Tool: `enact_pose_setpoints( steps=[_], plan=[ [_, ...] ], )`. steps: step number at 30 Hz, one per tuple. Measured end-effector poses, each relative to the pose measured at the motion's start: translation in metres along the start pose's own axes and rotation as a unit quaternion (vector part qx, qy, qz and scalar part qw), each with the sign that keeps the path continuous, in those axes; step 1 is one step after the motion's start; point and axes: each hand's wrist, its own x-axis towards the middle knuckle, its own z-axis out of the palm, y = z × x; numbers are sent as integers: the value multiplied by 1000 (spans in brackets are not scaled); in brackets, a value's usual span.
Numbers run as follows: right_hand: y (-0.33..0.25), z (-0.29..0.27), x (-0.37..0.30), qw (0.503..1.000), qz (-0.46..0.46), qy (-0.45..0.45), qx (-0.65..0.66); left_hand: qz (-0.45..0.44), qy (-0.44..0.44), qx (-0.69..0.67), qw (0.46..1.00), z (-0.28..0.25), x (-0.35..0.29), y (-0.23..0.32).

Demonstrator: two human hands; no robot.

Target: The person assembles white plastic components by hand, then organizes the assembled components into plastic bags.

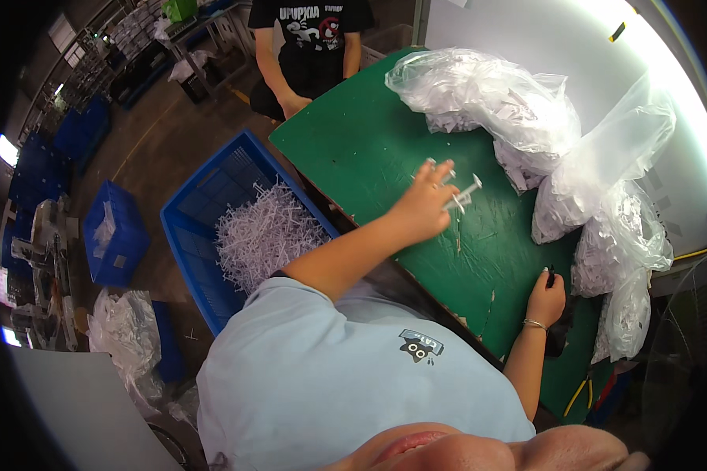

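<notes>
Over the green tabletop (369, 157), my left hand (420, 210) has its fingers curled around a few white plastic pieces (467, 192). These have thin stems and flat ends, and they stick out past the fingertips. My right hand (546, 302) is at the table's right part, closed on a small dark object (551, 275) whose kind I cannot make out. Beside my left arm stands a blue plastic crate (200, 184) holding a heap of similar thin white pieces (263, 235).
Clear plastic bags (518, 110) full of white pieces line the table's far and right side. Yellow-handled pliers (580, 392) lie at the near right. A person in a black shirt (310, 35) sits beyond the table. Another blue bin (118, 235) is on the floor.
</notes>
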Motion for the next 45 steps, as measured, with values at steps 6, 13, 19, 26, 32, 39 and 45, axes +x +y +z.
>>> enact_pose_setpoints(
  steps=[6,13,19,26,32,39,45],
  plan=[
    [-5,7,6,999,-16,7,-46,-95,179,97,974,-116,-34,-90],
    [-2,13,8,989,-27,-21,-142,-371,377,117,841,-125,-199,-257],
    [-10,17,7,979,-39,-9,-199,-666,435,-63,603,-55,-360,-337],
    [5,21,9,974,-59,-14,-220,-575,629,-109,512,-144,-339,-419],
    [0,13,0,979,-14,-1,-204,-683,314,83,655,-113,-328,-401],
    [-23,17,6,985,-70,21,-157,-556,293,4,778,13,-315,-305],
    [-7,16,-1,989,-85,61,-109,-344,416,-77,838,-70,-152,-189]
  ],
)
